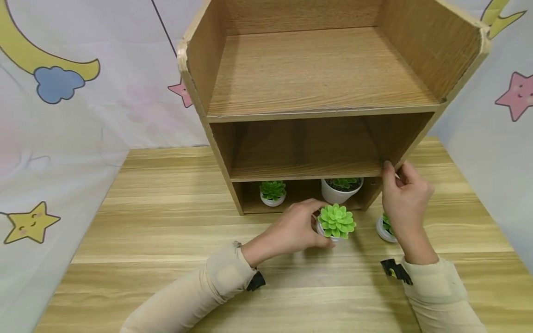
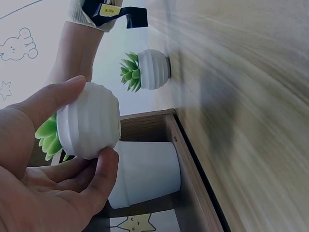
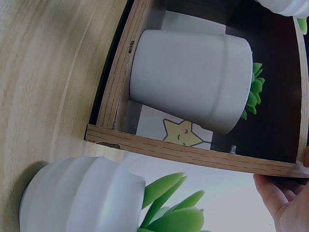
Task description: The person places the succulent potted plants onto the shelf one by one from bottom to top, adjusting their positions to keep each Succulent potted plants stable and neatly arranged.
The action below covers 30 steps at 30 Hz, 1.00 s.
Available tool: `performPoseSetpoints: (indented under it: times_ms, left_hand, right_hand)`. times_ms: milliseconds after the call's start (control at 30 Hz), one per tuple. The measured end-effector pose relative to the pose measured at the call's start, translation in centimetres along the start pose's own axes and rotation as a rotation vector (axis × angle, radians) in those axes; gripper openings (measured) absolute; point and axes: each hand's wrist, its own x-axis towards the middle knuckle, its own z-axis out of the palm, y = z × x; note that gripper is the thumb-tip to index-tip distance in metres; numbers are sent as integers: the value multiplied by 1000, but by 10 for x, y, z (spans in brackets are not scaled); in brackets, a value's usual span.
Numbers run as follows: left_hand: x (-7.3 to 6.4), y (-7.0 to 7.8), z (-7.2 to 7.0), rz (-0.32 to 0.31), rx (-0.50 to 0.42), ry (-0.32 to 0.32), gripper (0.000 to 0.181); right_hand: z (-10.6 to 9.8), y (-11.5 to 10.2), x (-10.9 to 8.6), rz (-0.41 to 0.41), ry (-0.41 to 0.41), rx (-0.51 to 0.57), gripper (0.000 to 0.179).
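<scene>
My left hand (image 1: 300,225) grips a small potted succulent (image 1: 336,221) with bright green leaves, held in front of the shelf's bottom compartment. In the left wrist view, thumb and fingers curl round its ribbed white pot (image 2: 89,121), clear of the table. My right hand (image 1: 405,196) pinches the right side panel of the wooden shelf (image 1: 325,69) at the height of the middle board. Inside the bottom compartment stand a larger white pot with a green plant (image 1: 339,192) on the right and a small potted succulent (image 1: 272,193) on the left.
Another small potted succulent (image 1: 386,229) stands on the wooden table (image 1: 166,208), right of the shelf and partly behind my right wrist. A white cloth backdrop (image 1: 120,69) with printed stars and moons surrounds the table.
</scene>
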Motion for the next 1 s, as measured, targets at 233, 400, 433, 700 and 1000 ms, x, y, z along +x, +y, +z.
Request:
performPoseSetpoints:
  times_ms: [233,400,433,700,1000]
  left_hand:
    - [-3,-1,-6,4,-22,25,72]
    - [-6,-2,-10,6,-10,45,72]
    - [-7,-2,-11,5,-4,48,72]
    - [-9,2,-16,-2,28,48,75]
    - [-13,5,-24,-61,8,48,78]
  right_hand:
    - [1,-1,0,-1,4,-5,20]
    - [1,-2,0,-1,5,4,20]
    - [1,-3,0,-1,6,5,20]
    - [1,-7,-1,0,12,-1,20]
    - [1,-6,-1,-7,13,-3,20]
